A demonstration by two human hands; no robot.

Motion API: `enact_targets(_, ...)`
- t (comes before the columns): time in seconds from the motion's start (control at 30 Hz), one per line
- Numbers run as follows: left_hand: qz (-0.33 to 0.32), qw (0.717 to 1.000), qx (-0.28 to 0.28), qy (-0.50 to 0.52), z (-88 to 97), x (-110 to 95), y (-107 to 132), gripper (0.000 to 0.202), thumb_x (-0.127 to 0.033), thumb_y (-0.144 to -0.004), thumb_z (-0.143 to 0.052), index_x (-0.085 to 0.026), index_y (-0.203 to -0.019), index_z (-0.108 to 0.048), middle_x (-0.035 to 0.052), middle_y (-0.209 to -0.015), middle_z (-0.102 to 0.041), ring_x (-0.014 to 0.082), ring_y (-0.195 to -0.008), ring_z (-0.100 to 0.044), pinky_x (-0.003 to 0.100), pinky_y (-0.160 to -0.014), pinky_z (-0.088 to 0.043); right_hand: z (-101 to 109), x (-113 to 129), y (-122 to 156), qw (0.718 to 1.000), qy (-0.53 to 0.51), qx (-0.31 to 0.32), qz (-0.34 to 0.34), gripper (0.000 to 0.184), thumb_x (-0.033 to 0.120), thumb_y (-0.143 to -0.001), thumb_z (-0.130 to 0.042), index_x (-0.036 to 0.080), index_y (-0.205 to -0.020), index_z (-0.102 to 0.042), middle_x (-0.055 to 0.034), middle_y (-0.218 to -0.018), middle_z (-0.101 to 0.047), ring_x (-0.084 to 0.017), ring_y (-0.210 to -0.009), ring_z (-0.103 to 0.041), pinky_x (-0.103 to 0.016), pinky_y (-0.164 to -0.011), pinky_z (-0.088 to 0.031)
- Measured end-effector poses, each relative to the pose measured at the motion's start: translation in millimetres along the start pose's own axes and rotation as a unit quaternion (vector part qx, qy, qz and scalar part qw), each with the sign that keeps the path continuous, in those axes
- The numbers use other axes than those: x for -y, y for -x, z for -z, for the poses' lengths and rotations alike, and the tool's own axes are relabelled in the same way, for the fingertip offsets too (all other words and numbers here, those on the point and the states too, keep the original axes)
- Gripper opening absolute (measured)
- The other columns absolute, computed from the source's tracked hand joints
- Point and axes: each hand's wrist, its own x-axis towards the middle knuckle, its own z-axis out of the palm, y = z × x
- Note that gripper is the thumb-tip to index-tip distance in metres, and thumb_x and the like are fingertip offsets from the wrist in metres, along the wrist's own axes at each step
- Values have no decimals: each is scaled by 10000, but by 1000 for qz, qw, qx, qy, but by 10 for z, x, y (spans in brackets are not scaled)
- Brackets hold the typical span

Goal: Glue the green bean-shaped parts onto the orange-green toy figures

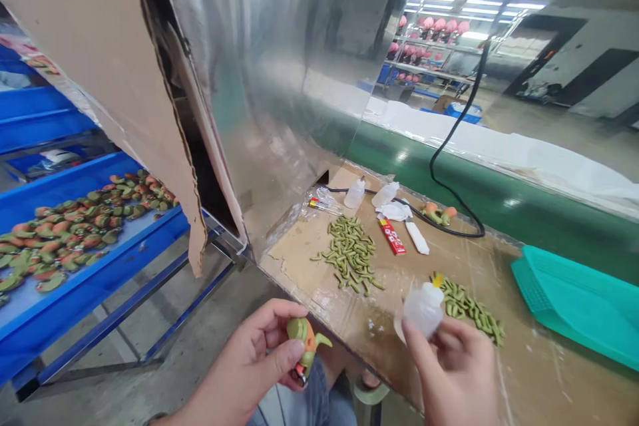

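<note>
My left hand [259, 353] pinches a small green and orange toy figure [304, 343] in front of the table's near edge. A curved green piece sticks out from the figure's right side. In my right hand [449, 359] is a translucent white squeeze bottle [423, 309] with a yellow tip, held over the cardboard-covered table [399, 359]. Just behind the bottle lies a small row of curved green pieces [472, 309]. A larger heap of the same green pieces [352, 249] rests farther left on the cardboard.
Two more squeeze bottles [355, 193], a red box [392, 236] and a black cable [456, 233] are toward the back. A turquoise basket [579, 306] stands at right. On the left, a blue tray [150, 233] holds many green and orange figures, beside a cardboard sheet [100, 46].
</note>
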Motion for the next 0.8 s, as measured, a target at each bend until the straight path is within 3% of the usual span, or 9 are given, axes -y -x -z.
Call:
enact_targets(0.13, 0, 1000, 0, -1, 52, 40, -20, 292, -331, -701, -760, -212, -948, -659, -11, -704, -670, 123, -600, -597, 246, -492, -549, -97, -259, -333, 999, 34, -19, -9, 605, 520, -652, -707, 196, -1071, -413, -101, -1020, -622, -228, -858, -623, -363, -720, -492)
enact_targets(0.2, -3, 1000, -7, -6, 79, 45, -32, 289, -329, -708, -755, -212, -954, -658, -10, -708, -670, 124, -600, -599, 245, -491, -548, -80, -276, -286, 995, 83, -56, 17, 599, 520, -674, -694, 179, -1102, -451, -122, -1060, -577, -223, -838, -586, -374, -720, -463)
enact_targets(0.27, -2, 1000, -12, -7, 88, 44, -48, 277, -323, -718, -747, -208, -954, -658, -12, -701, -668, 118, -590, -596, 240, -489, -547, -84, -244, -163, 984, 135, -80, 81, 462, 498, -741, -640, 177, -1052, -520, -104, -1007, -561, -199, -778, -538, -361, -706, -426)
enact_targets(0.33, -1, 1000, -13, -1, 72, 43, -65, 278, -317, -712, -753, -203, -948, -660, -15, -692, -663, 116, -589, -590, 237, -479, -549, -163, -209, -55, 972, 170, -29, 161, 297, 465, -806, -570, 198, -935, -592, -65, -902, -587, -190, -756, -527, -342, -715, -412)
enact_targets(0.43, -2, 1000, -3, 9, 22, 43, -83, 276, -306, -702, -763, -198, -935, -665, -19, -687, -660, 115, -597, -590, 239, -471, -559, -408, -210, -35, 952, 192, 85, 224, 259, 434, -849, -505, 216, -851, -645, -57, -853, -623, -219, -833, -551, -355, -770, -423)
enact_targets(0.57, -7, 1000, 4, 16, 2, 29, -80, 291, -317, -695, -769, -189, -934, -665, -20, -687, -663, 107, -583, -592, 238, -469, -563, -628, -232, -155, 946, 219, 81, 224, 333, 424, -864, -449, 175, -765, -647, -122, -852, -584, -277, -813, -508, -447, -743, -414)
enact_targets(0.7, 6, 1000, 3, 28, 38, -5, -60, 291, -307, -691, -775, -181, -927, -659, -24, -690, -669, 95, -559, -598, 236, -468, -570, -489, -55, -34, 951, 182, 122, 216, 236, 405, -875, -472, 221, -800, -600, -42, -789, -608, -205, -725, -558, -345, -689, -449)
enact_targets(0.8, 26, 999, 23, 39, 32, -37, -42, 294, -297, -695, -774, -186, -942, -659, -27, -696, -673, 94, -559, -616, 232, -469, -575, -339, 200, 233, 959, 73, 171, 211, 95, 344, -882, -514, 273, -859, -573, 40, -766, -608, -124, -685, -567, -235, -656, -435)
